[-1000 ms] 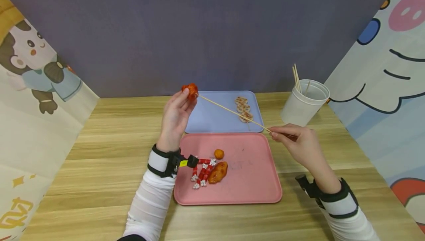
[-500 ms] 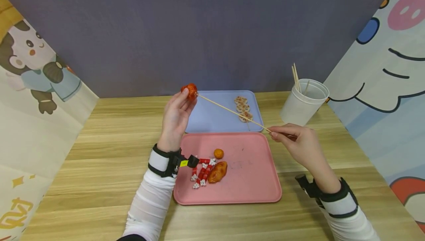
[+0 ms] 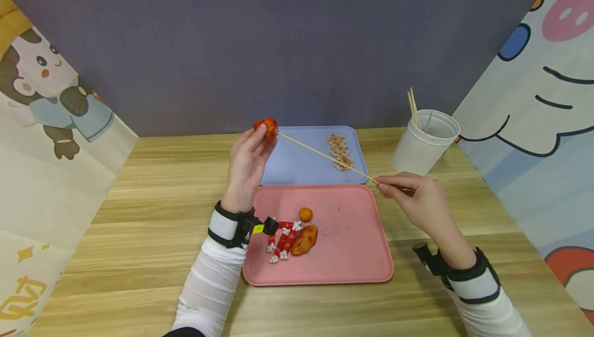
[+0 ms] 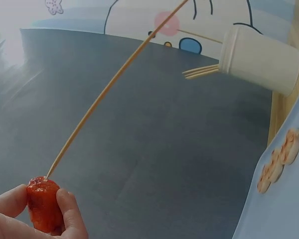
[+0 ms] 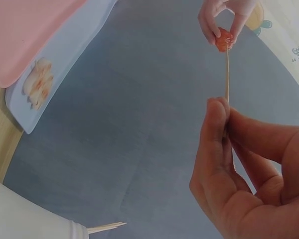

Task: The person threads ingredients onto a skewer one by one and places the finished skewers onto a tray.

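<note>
My left hand (image 3: 246, 164) pinches a glossy red-orange glazed food piece (image 4: 42, 206) between thumb and fingers, raised in front of the blue tray's left end. A thin bamboo skewer (image 3: 320, 153) slants from this piece down to my right hand (image 3: 419, 198). Thumb and fingertips of that hand pinch the skewer near its lower right end. In the left wrist view the skewer's far tip meets the top of the glazed piece; how deep it goes in cannot be told. The long middle of the skewer carries nothing.
A pink tray (image 3: 352, 254) holds an orange ball (image 3: 305, 214), a glazed chicken wing (image 3: 304, 240) and several red-and-white sticks (image 3: 280, 244). Behind it, a blue tray (image 3: 297, 167) bears browned pale slices (image 3: 342, 151) on a skewer. A white bucket (image 3: 419, 149) with skewers (image 3: 413, 105) stands right.
My left hand has shifted very slightly right with the glazed piece, along the skewer's direction. The right hand keeps its pinch and has hardly moved.
</note>
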The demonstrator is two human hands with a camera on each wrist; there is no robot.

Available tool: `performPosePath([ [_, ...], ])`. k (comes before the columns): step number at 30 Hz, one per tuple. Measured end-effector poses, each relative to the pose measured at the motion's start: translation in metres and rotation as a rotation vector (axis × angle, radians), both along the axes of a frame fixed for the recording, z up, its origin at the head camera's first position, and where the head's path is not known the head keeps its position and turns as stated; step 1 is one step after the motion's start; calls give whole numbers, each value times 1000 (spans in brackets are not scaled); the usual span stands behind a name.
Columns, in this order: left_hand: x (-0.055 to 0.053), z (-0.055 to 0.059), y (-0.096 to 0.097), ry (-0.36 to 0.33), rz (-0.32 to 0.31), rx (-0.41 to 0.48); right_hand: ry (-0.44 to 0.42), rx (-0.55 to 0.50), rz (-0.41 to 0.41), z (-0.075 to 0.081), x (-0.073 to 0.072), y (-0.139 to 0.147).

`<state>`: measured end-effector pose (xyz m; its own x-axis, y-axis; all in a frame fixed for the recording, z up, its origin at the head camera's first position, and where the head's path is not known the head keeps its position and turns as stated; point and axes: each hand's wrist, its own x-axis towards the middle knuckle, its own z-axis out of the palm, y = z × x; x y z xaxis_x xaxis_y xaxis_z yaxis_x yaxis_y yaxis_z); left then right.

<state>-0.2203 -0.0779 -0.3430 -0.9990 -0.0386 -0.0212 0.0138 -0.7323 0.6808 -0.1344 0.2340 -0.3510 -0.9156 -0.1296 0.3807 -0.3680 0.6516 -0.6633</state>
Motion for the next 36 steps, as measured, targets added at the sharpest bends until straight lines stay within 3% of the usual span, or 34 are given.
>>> performPosePath([
  [21,1,-2,1,10,-23,-27,-12,28,-9,0,1,1],
  [29,1,-3,3,9,21,-83,-11,28,-20,1,1,-1],
  [36,0,-4,0,24,4,-131,-20,4,-20,1,1,-1],
])
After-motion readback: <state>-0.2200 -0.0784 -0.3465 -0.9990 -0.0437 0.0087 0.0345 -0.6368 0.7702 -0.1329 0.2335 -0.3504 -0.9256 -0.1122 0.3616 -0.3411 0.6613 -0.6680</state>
